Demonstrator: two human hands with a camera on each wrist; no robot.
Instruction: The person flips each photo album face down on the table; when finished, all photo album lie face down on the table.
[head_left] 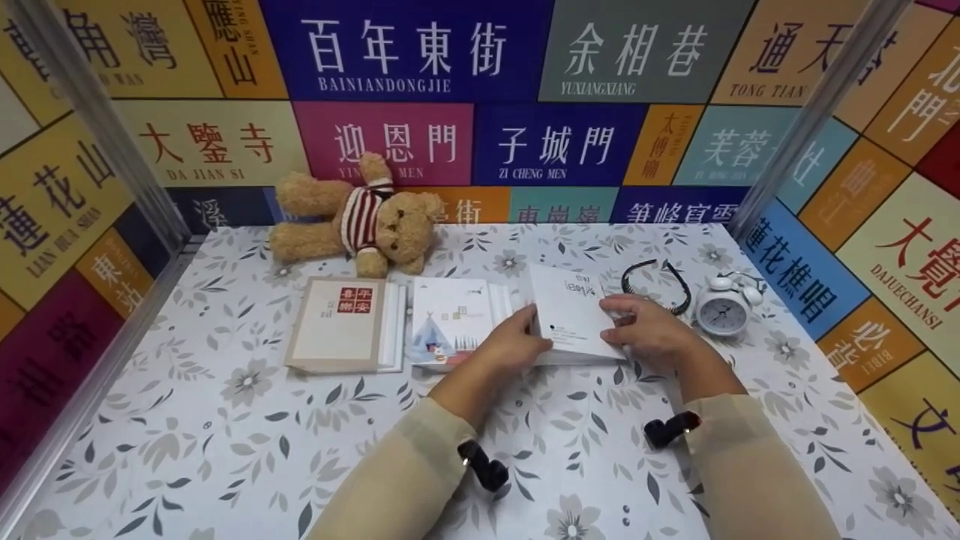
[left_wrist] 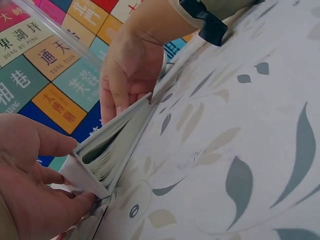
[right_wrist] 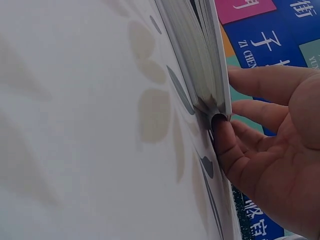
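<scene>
Both hands are on a white hardcover book (head_left: pixel 574 319) at the right of the row, with small dark print on its cover. At its left edge, my left hand (head_left: pixel 514 343) grips the side between thumb and fingers. On the opposite side, my right hand (head_left: pixel 646 324) pinches the edge, its thumb at the end of the binding in the right wrist view and its fingertips on the cover. Page edges (left_wrist: pixel 107 150) fan slightly apart inside the covers in the left wrist view. Immediately left stands a book with a blue tent picture (head_left: pixel 450 319).
Farther left lies a beige book (head_left: pixel 337 337) with red squares. Behind the books a teddy bear (head_left: pixel 364 221) lies on its side. A black headband (head_left: pixel 660 274) and a white alarm clock (head_left: pixel 724 309) sit to the right on the floral tablecloth (head_left: pixel 247 435). Printed panels wall the table in.
</scene>
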